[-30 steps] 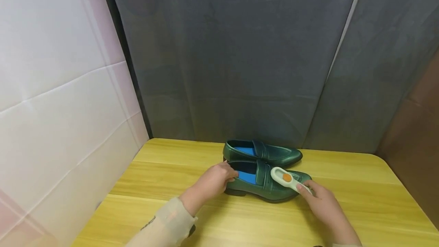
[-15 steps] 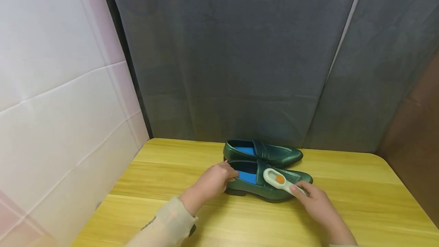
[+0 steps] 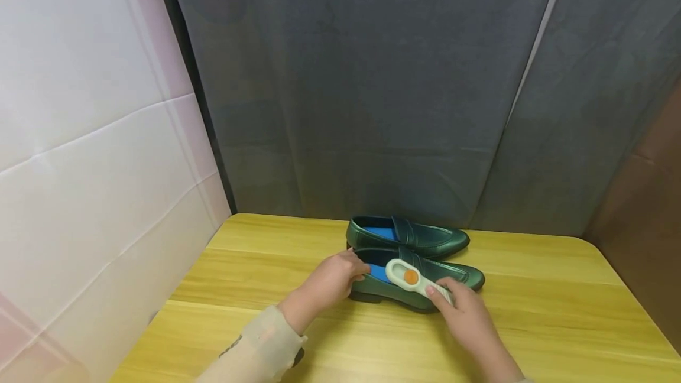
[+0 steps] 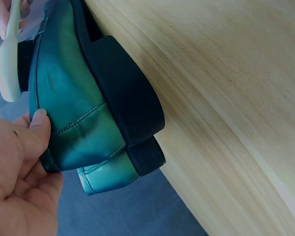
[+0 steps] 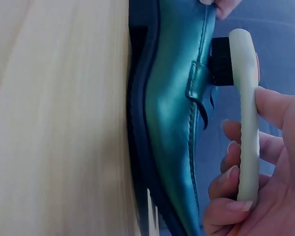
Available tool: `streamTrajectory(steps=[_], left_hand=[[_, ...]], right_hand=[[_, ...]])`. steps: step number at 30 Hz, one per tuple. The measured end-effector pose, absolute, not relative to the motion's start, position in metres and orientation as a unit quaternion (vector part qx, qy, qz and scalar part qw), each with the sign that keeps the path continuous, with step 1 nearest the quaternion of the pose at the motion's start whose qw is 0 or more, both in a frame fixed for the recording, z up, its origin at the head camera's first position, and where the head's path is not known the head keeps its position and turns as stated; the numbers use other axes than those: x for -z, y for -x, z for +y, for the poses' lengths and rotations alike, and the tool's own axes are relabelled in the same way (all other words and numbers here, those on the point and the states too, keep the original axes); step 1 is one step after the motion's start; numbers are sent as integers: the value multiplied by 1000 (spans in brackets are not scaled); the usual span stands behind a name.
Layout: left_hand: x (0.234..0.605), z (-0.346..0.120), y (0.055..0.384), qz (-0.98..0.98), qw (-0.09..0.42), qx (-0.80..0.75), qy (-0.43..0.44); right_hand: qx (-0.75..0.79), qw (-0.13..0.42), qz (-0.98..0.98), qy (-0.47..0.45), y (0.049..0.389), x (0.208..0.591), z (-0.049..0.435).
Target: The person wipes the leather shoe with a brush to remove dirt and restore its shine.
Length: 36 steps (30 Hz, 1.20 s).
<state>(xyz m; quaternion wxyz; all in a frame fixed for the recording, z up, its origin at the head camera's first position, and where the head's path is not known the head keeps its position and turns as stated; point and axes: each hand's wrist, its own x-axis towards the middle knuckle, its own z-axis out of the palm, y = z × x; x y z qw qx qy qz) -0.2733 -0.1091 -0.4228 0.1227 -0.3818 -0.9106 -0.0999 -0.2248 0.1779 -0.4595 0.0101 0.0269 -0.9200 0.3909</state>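
Observation:
A green loafer (image 3: pixel 467 276) with a blue insole lies on the table, its toe to the right. My left hand (image 3: pixel 334 276) pinches the rim of its heel, thumb on the outside in the left wrist view. My right hand (image 3: pixel 470 318) grips a pale shoe brush (image 5: pixel 248 113) by its handle, which has an orange button (image 3: pixel 411 276). In the right wrist view the black bristles (image 5: pixel 222 61) meet the shoe's upper edge by the strap (image 5: pixel 199 81). From the head view, the brush head overlaps the shoe's opening and part of the strap.
The matching loafer (image 3: pixel 438 242) stands just behind, parallel to the first. Both are on a yellow wood-grain table (image 3: pixel 266 241). A dark grey curtain (image 3: pixel 362 87) hangs along the back edge, a white panel (image 3: pixel 101 105) on the left and a brown one (image 3: pixel 649 194) on the right.
My right hand has moved the brush leftward along the near loafer, from the toe area over the strap to the opening. The left hand has kept its hold at the heel.

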Motion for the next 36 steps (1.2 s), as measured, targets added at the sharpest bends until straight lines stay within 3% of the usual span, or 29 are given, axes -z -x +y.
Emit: streamTrajectory(steps=[19, 36], left_hand=[[421, -113, 269, -911, 129, 101, 379], [422, -114, 268, -913, 121, 100, 377]], right_hand=[[-346, -40, -936, 52, 233, 465, 247], [-299, -25, -951, 74, 230, 456, 272]])
